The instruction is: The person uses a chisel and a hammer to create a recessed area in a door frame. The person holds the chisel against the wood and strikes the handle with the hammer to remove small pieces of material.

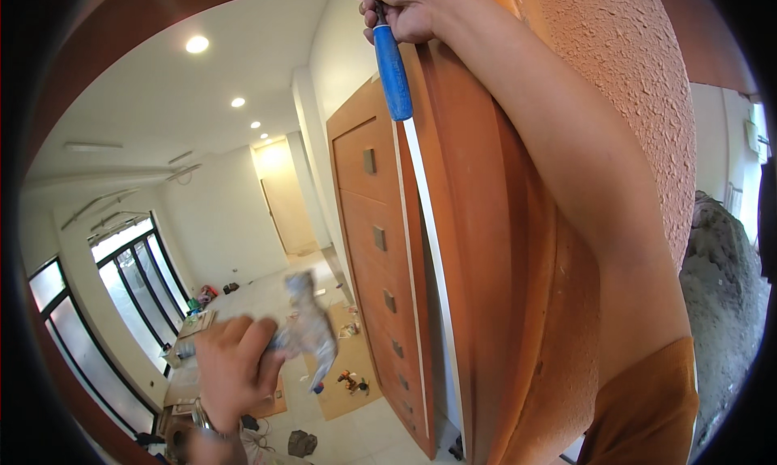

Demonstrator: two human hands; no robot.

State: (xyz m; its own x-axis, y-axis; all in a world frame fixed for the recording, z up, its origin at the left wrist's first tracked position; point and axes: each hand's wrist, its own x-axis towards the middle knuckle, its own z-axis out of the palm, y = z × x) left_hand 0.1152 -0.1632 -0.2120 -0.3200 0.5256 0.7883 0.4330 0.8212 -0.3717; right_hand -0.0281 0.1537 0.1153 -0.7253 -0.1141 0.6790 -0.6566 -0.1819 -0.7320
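My right hand (pixel 409 10) is raised to the top of the view, its fingers closed round the metal shank of a chisel (pixel 393 75). The chisel's blue handle points down beside the upper part of the brown wooden door frame (pixel 465 165). Its tip is out of view. At the lower left, my left hand (pixel 235 360) grips a claw hammer (pixel 314 323) by the handle. Hand and hammer are blurred by motion, and the hammer head is well below the chisel. A wooden door (pixel 376 246) with small square inlays stands ajar, a bright gap between it and the frame.
Orange textured wall (pixel 619 68) borders the frame on the right, with a grey heap (pixel 724 327) beyond it. On the room's floor lie cardboard (pixel 356 392), a small power tool (pixel 352 382) and a dark lump (pixel 302 443). Dark-framed glass doors (pixel 142 263) stand at the left.
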